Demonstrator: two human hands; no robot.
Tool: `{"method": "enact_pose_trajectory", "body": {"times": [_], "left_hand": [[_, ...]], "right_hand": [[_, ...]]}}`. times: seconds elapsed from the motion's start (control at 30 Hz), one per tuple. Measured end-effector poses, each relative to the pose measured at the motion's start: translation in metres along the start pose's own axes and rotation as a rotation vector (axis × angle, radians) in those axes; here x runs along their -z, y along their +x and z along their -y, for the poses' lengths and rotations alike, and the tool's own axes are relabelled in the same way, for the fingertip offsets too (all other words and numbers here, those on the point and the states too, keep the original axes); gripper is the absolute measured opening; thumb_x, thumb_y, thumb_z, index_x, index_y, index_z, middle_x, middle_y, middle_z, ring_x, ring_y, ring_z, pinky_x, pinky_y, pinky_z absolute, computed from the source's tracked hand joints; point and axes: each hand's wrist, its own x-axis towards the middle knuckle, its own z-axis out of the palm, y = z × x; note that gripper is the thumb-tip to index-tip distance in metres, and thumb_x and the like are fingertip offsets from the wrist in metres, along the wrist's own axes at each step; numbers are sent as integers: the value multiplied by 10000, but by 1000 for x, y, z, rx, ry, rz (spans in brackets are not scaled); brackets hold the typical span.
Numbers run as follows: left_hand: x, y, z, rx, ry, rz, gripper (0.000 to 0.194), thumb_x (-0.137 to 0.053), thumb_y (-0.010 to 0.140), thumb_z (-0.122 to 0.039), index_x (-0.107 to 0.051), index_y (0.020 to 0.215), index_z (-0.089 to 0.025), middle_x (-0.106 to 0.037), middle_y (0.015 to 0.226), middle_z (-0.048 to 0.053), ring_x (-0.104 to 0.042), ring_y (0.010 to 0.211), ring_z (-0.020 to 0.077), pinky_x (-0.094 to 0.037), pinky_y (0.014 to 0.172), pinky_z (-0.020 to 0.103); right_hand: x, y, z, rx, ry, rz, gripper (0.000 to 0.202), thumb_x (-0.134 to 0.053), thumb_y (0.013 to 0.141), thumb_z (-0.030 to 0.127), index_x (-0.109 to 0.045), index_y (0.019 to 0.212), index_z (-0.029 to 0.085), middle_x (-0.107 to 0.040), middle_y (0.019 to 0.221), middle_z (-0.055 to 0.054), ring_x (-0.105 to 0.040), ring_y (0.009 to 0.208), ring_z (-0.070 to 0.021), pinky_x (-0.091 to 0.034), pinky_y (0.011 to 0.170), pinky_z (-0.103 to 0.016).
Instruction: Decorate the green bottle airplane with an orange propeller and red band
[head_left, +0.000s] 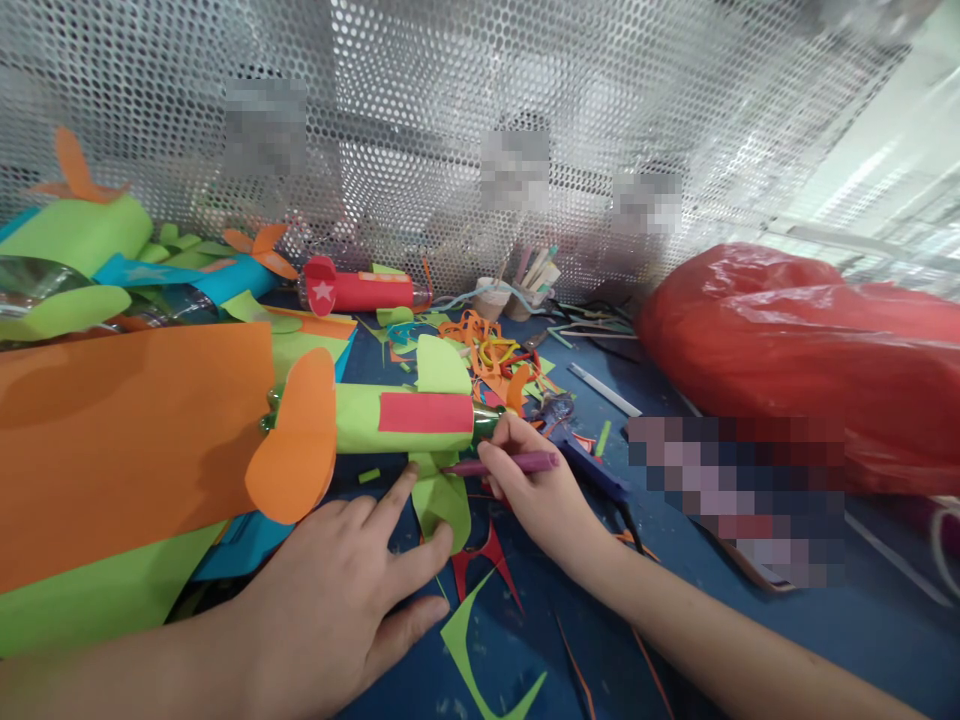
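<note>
One pen [537, 462] is pinched in the right hand [536, 485], near the centre of the frame, its tip at the green fin [442, 510]; the left hand [337, 565], spread loosely, rests two fingertips on that fin; the paper-wrapped bottle [360, 430], with a red patch [426, 412], lies on its side at mid-frame, an orange fin [296, 440] at its left end; an orange sheet [135, 450] covers middle left; a red bag [810, 350] bulges at right

The left forearm [150, 668] extends from lower left, left hand [337, 580] palm-down with fingers [420, 562] spread and thumb [409, 625] apart; the right forearm [705, 625] extends from lower right, right hand [536, 480] curled in a pinch.
</note>
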Motion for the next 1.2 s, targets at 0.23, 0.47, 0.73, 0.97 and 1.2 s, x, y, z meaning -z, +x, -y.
{"method": "enact_pose_trajectory", "body": {"times": [0.23, 0.47, 0.73, 0.97, 1.2], "left_hand": [[-1, 1, 1, 10, -30, -1, 401, -363, 975, -429, -577, 1290, -303, -509, 1380, 231, -678, 856, 307, -558, 670, 467], [-9, -4, 1, 32, -66, -50, 411, -351, 977, -457, -578, 1292, -320, -494, 1409, 175, -662, 882, 293, -547, 717, 456], [-4, -1, 0, 22, -53, -20, 400, -349, 978, -437, -590, 1272, -313, -513, 1379, 206, -670, 855, 308, -549, 677, 467], [-7, -2, 1, 27, -75, -33, 386, -368, 975, -442, -598, 1257, -315, -491, 1402, 183, -663, 857, 288, -550, 683, 443], [0, 1, 0, 12, -19, 9, 360, -445, 949, -422, -583, 1261, -308, -518, 1374, 216, -675, 834, 286, -564, 665, 461]], "right_hand": [[0, 0, 1, -17, 7, 4, 240, -541, 837, 285, -386, 661, 232, -429, 518, 78, -381, 471, -98, -337, 491, -237], [0, 0, 0, -7, -9, 3, 247, -544, 837, 286, -389, 652, 231, -419, 511, 79, -372, 465, -98, -335, 488, -238], [1, -3, 8, -83, 203, -35, 269, -505, 886, 407, -403, 712, 228, -467, 473, 77, -423, 456, -102, -338, 493, -233], [-2, -5, 8, -16, 159, 129, 206, -638, 786, 313, -460, 745, 220, -492, 631, 59, -479, 543, -99, -392, 535, -233], [-4, -3, 2, -23, 97, 143, 265, -612, 824, 362, -426, 688, 230, -446, 590, 62, -581, 608, -138, -451, 580, -253]]}}
